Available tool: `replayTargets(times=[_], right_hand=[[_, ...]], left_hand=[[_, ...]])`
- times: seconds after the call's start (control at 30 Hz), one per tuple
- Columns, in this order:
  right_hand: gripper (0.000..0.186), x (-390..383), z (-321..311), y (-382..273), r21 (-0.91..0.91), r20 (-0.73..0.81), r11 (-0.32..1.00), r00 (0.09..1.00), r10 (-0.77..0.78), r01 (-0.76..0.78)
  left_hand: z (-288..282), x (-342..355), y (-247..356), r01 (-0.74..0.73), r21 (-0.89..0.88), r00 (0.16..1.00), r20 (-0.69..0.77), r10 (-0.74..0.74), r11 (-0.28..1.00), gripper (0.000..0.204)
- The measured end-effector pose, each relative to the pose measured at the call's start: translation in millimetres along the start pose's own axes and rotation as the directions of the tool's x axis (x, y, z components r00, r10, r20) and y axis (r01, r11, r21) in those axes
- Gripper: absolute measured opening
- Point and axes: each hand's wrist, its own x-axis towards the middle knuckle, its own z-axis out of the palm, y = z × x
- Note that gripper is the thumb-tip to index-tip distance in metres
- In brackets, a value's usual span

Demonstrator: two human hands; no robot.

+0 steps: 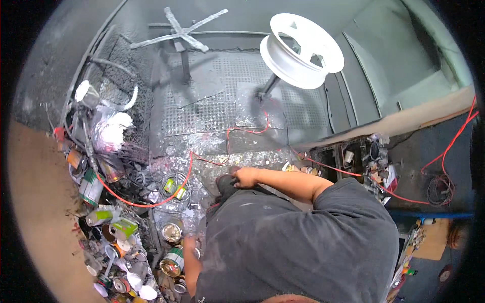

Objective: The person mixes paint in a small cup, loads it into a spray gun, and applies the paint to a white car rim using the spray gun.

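Leans over spattered floor in grey booth, with right hand half-curled and left hand blurred beside green can pointing lower left along its long axis, both grips unclear

The right arm bends at the elbow, reaching leftward, the right hand curled; the left forearm points forward, the left hand blurred.

Wide fisheye view from the head, looking steeply down, dark shirt close below, grated floor farther off
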Motion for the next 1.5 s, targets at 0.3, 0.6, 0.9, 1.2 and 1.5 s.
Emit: replayTargets(times=[0.3, 0.6, 0.9, 1.2, 1.5], right_hand=[[0.055, -3.1, -14.4, 56.9, 0.034, 0.010, 0.996, 0.997, -0.082, 0.082], [0.061, -69.5, -50.2, 221.2, 0.173, 0.037, 0.965, 0.978, -0.205, 0.196], [0.061, -132.1, -2.1, 333.7, 0.703, 0.240, 0.686, 0.845, -0.477, 0.188], [0.085, -166.0, 21.5, 390.6, 0.709, 0.271, 0.672, 0.962, 0.021, -0.214], [0.083, -169.0, 41.7, 442.0, 0.575, 0.376, 0.658, 0.871, 0.315, -0.486]], left_hand=[[2.6, 7.9, 154.1, -0.349, 0.087, 0.927, -0.114, 0.357, 0.933, 0.048], [205.9, -65.8, 399.4, -0.498, 0.080, 0.846, 0.266, 0.463, 0.864, 0.043], [255.2, -136.5, 488.4, -0.329, -0.071, 0.763, 0.568, 0.309, 0.942, 0.053], [240.5, -69.9, 492.9, -0.341, -0.065, 0.732, 0.608, 0.308, 0.938, 0.051], [215.0, 38.7, 515.3, -0.446, 0.654, 0.894, 0.301, 0.331, 0.611, 0.061]])
